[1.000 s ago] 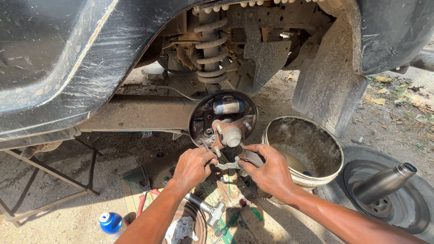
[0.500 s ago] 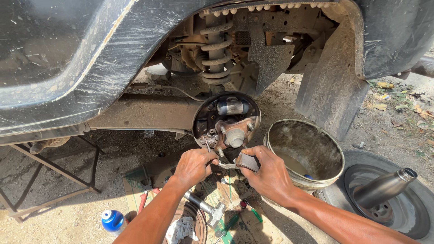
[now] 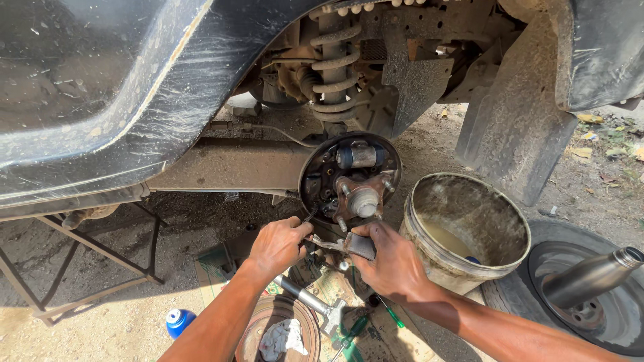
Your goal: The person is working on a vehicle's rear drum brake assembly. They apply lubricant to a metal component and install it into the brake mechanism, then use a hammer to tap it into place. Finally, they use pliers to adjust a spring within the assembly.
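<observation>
While both hands work under the brake backing plate [image 3: 349, 177], left hand [image 3: 278, 245] is closed on a thin tool, right hand [image 3: 392, 261] curled around a metal lever piece [image 3: 352, 245] just below the hub [image 3: 362, 200] — best kept steady, pulled squarely.

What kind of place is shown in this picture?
Probably an outdoor, roadside-style car repair spot. A raised vehicle shows its bare brake backing plate, a removed wheel lies on the dirt ground, and a dirty bucket stands nearby, with both hands at the brake.
</observation>
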